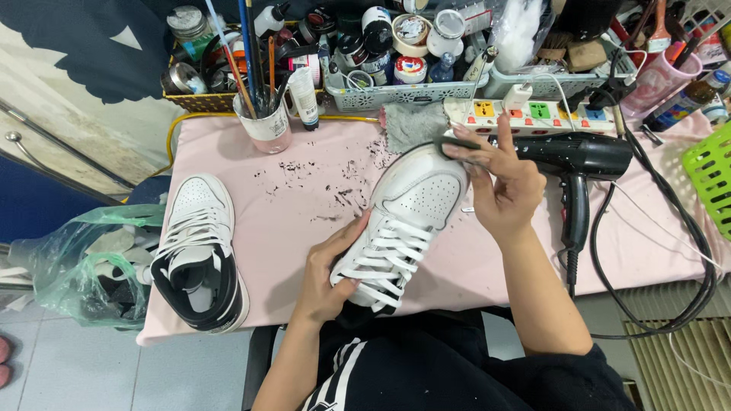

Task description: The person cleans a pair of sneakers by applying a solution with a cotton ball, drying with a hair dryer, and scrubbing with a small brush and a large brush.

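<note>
Head view: white sneaker point(407, 221) with white laces lies tilted across the front half of the pink table cover point(487, 266), toe pointing away from the person, heel at the table's near edge above the person's lap. Left hand point(331, 270) grasps the sneaker from its left side at the laced midsection, thumb across the laces, fingers wrapped under the upper. Right hand point(499, 186) presses a small dark pad point(457, 143) against the toe rim of the sneaker; fingers are extended and pinch the pad flat to the edge, index finger raised.

Second sneaker point(198, 255), white with black collar and heel, stands on the left end of the table, well apart from the held one, its toe pointing away. Black paint smears point(320, 186) mark the cover between the two shoes. Black hair dryer point(582, 164) lies just right of the right hand, its cord looping off the table's right edge. White power strip point(533, 114) sits behind the dryer, with a grey cloth point(411, 125) beside it. White cup point(264, 125) holding brushes stands at the rear left. Baskets of jars and bottles point(396, 53) line the back edge. Green plastic bag point(84, 262) hangs left of the table
</note>
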